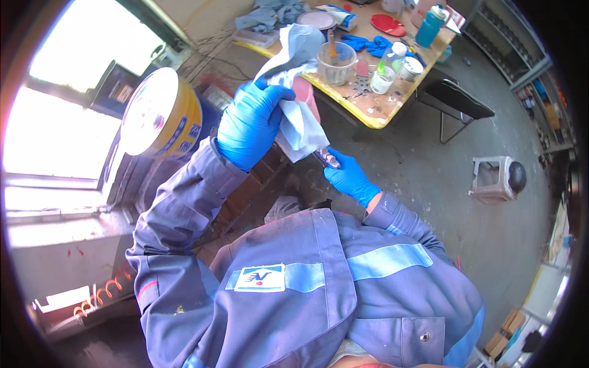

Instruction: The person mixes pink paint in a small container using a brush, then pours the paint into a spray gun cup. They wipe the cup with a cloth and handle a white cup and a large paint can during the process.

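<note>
- Drum [153, 116]: large, with a pale lid and a yellow and blue side, standing near the left forearm. Judgement: the left elbow should be kept clear of it during any broad stroke.
- Left hand [250, 126]: blue-gloved, raised, fingers closed and clamped on the cloth. Its grip bunches the middle, leaving loose material above and below.
- Cloth [302, 129]: thin, pale blue-white, possibly paper; its lower end hangs down to the dark piece. Whether the two touch or merely overlap in this view cannot be confirmed. Judgement: for wiping, a shorter, folded pad would give firmer control than this trailing end.
- Dark piece [329, 159]: small, with a shiny, uneven surface, located below the near edge of the table, at the fingertips of the right hand. Its exact kind cannot be determined.
- Plastic tub [337, 72]: clear-sided, on the table, a brush standing in it. Judgement: the cloth's upper end, close by, should be kept from catching it.
- Right hand [351, 178]: blue-gloved, lower than the left, fingers together and clamped on the dark piece. Judgement: this hand should hold steady while the left does the moving.
- Table [373, 110]: stained top, yellow edge, beyond both hands.
</note>
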`<action>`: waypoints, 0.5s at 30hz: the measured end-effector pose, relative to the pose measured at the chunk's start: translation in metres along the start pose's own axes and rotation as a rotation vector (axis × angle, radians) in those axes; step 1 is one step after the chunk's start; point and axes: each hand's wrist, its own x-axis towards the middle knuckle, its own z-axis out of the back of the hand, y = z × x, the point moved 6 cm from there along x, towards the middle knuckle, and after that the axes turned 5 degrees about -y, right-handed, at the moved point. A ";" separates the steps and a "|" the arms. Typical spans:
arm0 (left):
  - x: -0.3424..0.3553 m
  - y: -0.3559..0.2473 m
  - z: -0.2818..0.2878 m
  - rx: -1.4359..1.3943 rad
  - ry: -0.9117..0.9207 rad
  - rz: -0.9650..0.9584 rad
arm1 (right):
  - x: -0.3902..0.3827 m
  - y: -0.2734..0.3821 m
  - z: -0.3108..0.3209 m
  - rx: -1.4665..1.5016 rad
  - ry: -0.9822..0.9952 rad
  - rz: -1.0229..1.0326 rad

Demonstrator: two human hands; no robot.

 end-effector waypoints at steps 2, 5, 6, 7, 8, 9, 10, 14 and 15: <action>-0.027 0.011 0.010 0.106 0.150 0.163 | -0.012 0.010 -0.014 -0.112 0.046 0.028; -0.060 0.036 0.007 0.100 0.482 0.241 | -0.032 0.024 -0.035 -0.251 0.087 0.148; -0.075 0.045 0.001 0.125 0.654 0.262 | -0.037 0.026 -0.042 -0.238 0.105 0.152; -0.084 0.048 -0.001 0.062 0.686 0.219 | -0.041 0.028 -0.048 -0.225 0.117 0.155; -0.094 0.051 -0.004 0.058 0.754 0.197 | -0.043 0.032 -0.053 -0.213 0.092 0.206; -0.104 0.054 -0.008 0.058 0.817 0.175 | -0.046 0.036 -0.058 -0.201 0.067 0.251; -0.112 0.054 -0.010 0.060 0.864 0.152 | -0.048 0.036 -0.063 -0.216 0.050 0.254; -0.130 0.044 0.003 0.045 1.017 0.079 | -0.050 0.041 -0.085 -0.216 0.071 0.308; -0.131 0.041 0.014 0.040 1.040 0.070 | -0.049 0.041 -0.090 -0.219 0.095 0.308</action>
